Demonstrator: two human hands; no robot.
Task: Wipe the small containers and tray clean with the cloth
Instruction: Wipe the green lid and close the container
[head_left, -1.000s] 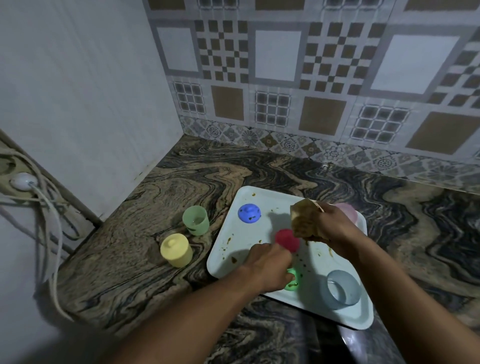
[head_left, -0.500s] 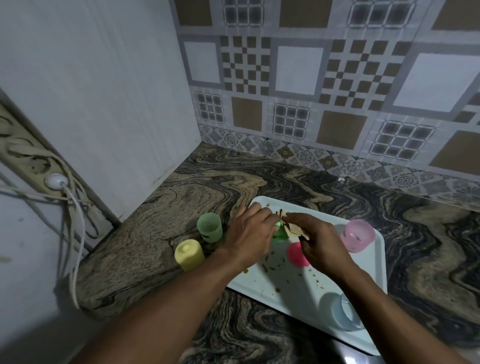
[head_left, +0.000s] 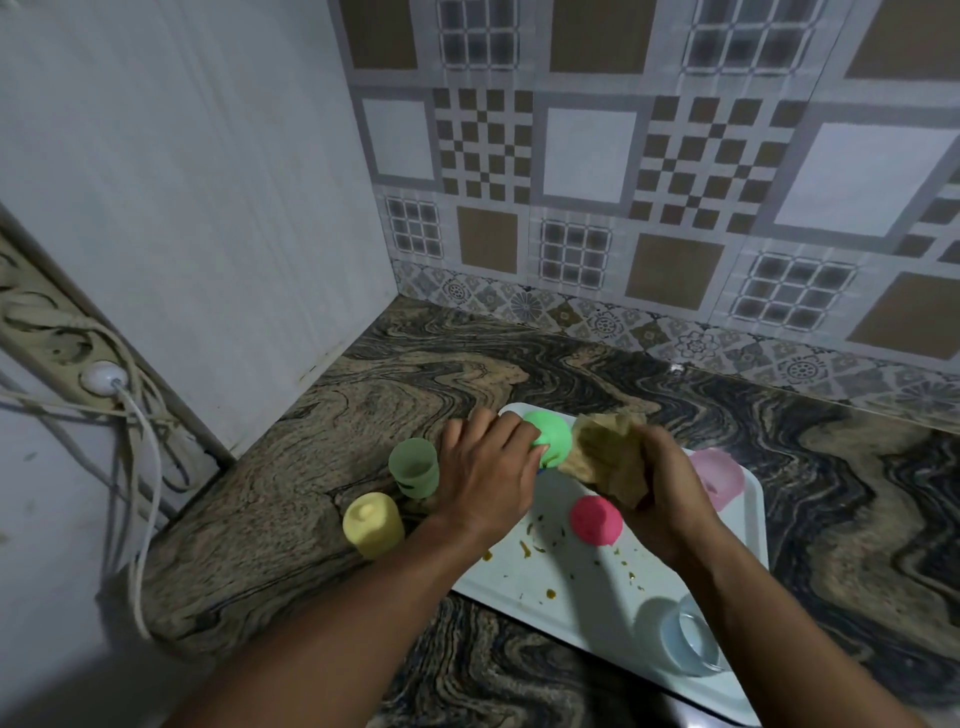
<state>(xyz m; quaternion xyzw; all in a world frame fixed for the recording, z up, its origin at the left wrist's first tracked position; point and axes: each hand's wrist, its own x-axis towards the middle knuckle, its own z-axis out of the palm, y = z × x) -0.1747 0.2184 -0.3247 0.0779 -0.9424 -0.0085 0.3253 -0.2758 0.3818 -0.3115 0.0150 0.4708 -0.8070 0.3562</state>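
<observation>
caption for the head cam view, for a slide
Left hand grips a bright green plastic container, right hand grips a crumpled brown cloth beside it, over a stained white tray.

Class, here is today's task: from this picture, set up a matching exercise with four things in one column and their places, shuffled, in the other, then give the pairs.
1. yellow container
2. bright green container
3. cloth
4. red container

A. resting on the tray
B. held in the right hand
C. on the counter, left of the tray
D. held in the left hand

Pairs: 1-C, 2-D, 3-B, 4-A
</observation>
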